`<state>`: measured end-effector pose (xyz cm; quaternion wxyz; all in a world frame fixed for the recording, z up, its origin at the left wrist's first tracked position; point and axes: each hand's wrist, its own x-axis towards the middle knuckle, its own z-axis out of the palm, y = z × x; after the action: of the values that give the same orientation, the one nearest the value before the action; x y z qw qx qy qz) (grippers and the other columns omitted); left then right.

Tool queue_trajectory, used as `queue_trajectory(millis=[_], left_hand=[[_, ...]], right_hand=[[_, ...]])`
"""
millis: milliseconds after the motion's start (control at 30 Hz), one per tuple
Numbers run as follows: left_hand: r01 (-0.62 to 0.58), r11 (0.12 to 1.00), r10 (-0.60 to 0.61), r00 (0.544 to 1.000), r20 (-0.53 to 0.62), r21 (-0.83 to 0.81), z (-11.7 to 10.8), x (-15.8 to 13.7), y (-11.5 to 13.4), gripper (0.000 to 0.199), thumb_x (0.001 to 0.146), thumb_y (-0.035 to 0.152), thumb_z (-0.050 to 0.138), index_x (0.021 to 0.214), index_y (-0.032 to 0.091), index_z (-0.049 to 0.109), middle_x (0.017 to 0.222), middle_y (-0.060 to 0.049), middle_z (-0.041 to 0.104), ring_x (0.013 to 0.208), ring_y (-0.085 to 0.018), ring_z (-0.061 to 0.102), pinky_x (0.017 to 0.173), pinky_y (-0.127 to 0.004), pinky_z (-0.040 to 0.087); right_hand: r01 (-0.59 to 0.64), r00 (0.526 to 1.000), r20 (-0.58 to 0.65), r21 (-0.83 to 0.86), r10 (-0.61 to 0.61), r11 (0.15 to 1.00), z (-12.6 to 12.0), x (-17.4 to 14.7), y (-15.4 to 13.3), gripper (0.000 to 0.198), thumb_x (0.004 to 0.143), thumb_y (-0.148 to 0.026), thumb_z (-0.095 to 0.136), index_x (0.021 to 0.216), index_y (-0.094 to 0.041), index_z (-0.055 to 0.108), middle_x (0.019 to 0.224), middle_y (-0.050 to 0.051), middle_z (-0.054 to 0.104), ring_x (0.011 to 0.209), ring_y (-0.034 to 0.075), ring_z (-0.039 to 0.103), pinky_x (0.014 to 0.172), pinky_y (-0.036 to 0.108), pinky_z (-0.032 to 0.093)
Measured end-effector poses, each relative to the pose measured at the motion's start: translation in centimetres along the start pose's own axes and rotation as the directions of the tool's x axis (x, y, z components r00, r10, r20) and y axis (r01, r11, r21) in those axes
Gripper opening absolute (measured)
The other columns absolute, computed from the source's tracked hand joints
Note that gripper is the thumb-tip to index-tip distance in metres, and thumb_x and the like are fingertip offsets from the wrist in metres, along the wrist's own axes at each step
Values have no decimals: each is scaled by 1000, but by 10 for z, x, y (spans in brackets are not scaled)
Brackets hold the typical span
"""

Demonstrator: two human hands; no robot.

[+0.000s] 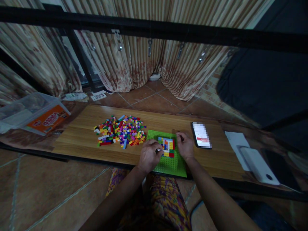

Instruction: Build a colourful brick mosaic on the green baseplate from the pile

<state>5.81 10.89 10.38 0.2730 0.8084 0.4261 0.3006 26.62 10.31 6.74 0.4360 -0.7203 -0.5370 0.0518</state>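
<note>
A green studded baseplate [166, 166] lies on the wooden board in front of me. On it stands a low build of toy bricks [166, 146] in red, yellow, blue and white. My left hand [149, 157] is over the plate's left side, its thumb and fingers pinched at the build's left edge. Whatever is between those fingertips is too small to name. At the plate's right edge is my right hand [185, 147], fingers curled together beside the build. Its fingertips are partly hidden, and I cannot make out what they hold, if anything.
A pile of loose toy bricks [122, 131] spreads over the wooden board [79, 141] left of the plate. A phone [201, 136] with a lit screen lies to the right. Beyond are a white device [260, 166] and, far left, a clear plastic box [36, 112].
</note>
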Motion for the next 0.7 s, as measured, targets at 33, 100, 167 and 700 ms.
queue_trajectory(millis=[33, 100, 167, 700], left_hand=[[-17, 1000, 17, 1000, -6, 20, 0, -1, 1, 4, 80, 22, 67, 76, 22, 69, 90, -1, 64, 93, -17, 58, 88, -31, 45], [-75, 993, 77, 997, -12, 90, 0, -3, 2, 8, 83, 23, 64, 76, 21, 69, 88, -1, 64, 90, -17, 57, 86, -32, 44], [-149, 970, 154, 988, -11, 195, 0, -6, 4, 14, 87, 23, 60, 76, 21, 68, 88, -2, 65, 88, -18, 55, 84, -33, 43], [-270, 773, 264, 960, 96, 574, 8, -33, 14, 29, 91, 17, 47, 117, 13, 60, 116, -12, 64, 99, -25, 55, 88, -40, 42]], right_hand=[[-1, 1000, 1, -1, 1, 1000, 0, 0, 0, 33, 89, -41, 43, 90, -19, 68, 91, 9, 69, 86, 22, 63, 80, 35, 49], [-3, 1000, 0, 2, 3, 1000, 0, 0, 0, 34, 89, -41, 43, 90, -19, 68, 91, 10, 69, 86, 23, 63, 80, 35, 49], [-2, 1000, 3, 4, 2, 1000, 0, 0, 0, 34, 89, -41, 43, 90, -19, 68, 91, 10, 70, 86, 23, 63, 79, 35, 48], [10, 1000, -3, -8, -10, 1000, 1, -1, 2, 36, 90, -43, 42, 88, -18, 68, 89, 9, 69, 85, 23, 62, 78, 36, 48]])
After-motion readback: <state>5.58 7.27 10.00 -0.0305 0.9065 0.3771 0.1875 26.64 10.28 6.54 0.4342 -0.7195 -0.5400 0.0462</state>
